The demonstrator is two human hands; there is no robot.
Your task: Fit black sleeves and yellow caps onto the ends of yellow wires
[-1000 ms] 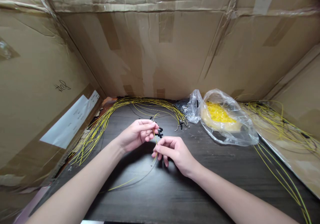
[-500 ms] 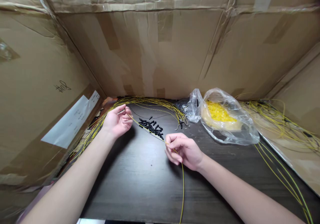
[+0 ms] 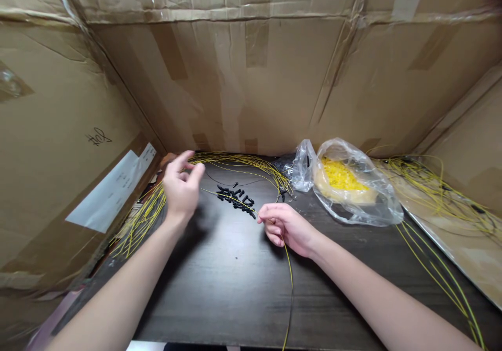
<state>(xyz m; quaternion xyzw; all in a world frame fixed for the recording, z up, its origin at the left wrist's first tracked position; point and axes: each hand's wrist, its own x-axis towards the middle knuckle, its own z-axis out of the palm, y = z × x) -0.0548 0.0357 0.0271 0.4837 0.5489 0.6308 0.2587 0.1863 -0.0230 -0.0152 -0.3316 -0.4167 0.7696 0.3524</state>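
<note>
**Yellow wire pinched at centre**

The right hand (image 3: 288, 229) grips the yellow wire (image 3: 289, 262) just right of centre; its free end crosses small black pieces (image 3: 236, 200). The left hand (image 3: 181, 194), centre-left, has fingers parted, nothing visible between them, hiding part of a wire bundle (image 3: 235, 158). Right of centre sits a clear bag (image 3: 382, 207) of yellow pieces (image 3: 342, 176); cardboard (image 3: 219, 89) walls the tabletop (image 3: 219, 293) across the upper frame.

Brown cardboard panel (image 3: 294, 89) along the back, tape strips (image 3: 168, 50) down it. Left cardboard panel (image 3: 43, 147): white label (image 3: 113, 193), slanted (black scrawl (image 3: 99, 137) above it, hard to read). Dark tabletop (image 3: 219, 288). Near the back, clear plastic bag (image 3: 378, 207) holding small yellow pieces (image 3: 340, 176); smaller clear bag (image 3: 304, 170) just beside it.
</note>
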